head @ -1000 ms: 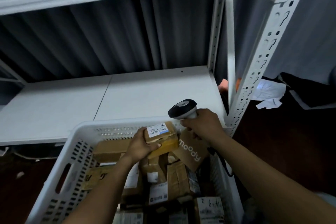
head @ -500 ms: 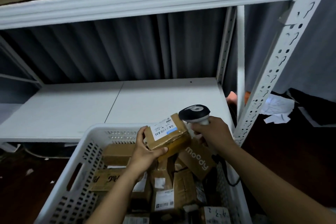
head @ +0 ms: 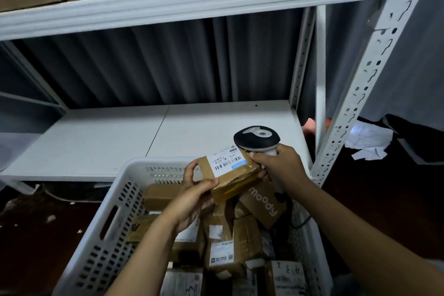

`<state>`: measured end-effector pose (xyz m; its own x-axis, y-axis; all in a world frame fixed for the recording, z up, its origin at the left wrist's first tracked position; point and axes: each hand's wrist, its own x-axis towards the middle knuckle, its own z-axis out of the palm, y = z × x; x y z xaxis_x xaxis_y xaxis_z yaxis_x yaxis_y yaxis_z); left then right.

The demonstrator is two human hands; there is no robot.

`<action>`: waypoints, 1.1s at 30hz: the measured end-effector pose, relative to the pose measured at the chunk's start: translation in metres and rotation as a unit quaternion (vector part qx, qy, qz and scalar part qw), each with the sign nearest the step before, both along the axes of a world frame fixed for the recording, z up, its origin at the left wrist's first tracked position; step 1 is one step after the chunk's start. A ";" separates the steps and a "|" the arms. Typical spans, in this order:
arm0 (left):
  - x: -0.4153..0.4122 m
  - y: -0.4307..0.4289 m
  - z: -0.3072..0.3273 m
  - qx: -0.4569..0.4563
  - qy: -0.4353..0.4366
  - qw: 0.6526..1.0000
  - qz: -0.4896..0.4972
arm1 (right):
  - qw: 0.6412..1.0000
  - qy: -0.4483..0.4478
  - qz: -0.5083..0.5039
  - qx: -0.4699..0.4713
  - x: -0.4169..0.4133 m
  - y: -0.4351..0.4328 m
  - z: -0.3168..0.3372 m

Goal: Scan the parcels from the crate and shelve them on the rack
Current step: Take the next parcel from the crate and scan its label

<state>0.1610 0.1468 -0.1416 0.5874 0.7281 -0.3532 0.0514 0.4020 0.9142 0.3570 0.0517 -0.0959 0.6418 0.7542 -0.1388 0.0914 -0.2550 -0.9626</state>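
1. My left hand (head: 192,199) is clamped on the near end of one small brown parcel (head: 242,181), thumb on its side and fingers curled beneath. I hold it above the far end of the crate (head: 134,170), with its label (head: 225,160) facing up.
2. My right hand (head: 281,168) is wrapped tight round the handle of the scanner (head: 257,138). Its black head sits just beyond the parcel's far right corner. Whether my right fingertips touch the box, I cannot tell.
3. My judgement is that this taped cardboard is light and stiff. The glossy tape could slip, so I'd pinch the short ends and keep my fingers off the barcode.
4. Counting now: one parcel in hand, one scanner, one crate. Below my hands lie at least nine more parcels in a jumble, with a "moody" box (head: 263,204) right under my right hand. Others may be buried.
5. The lower shelf (head: 108,139) of the rack (head: 360,94) lies just beyond both hands. The upper shelf (head: 192,0), well above them, shows at least five parcels.
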 end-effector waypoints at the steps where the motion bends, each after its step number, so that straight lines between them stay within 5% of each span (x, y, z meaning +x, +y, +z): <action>1: -0.002 0.000 -0.002 0.001 0.011 1.000 0.000 | 1.000 0.004 0.012 -0.004 0.000 -0.001 0.000; 8: -0.010 0.010 -0.015 0.094 0.042 0.984 0.144 | 0.996 -0.017 0.085 -0.032 0.002 -0.006 0.000; 16: -0.028 0.024 -0.018 0.264 0.153 0.932 0.196 | 0.980 -0.085 0.165 -0.069 0.003 -0.012 0.007; 33: -0.028 0.024 -0.025 0.283 0.155 0.931 0.168 | 0.989 -0.049 0.130 -0.055 0.015 -0.013 0.017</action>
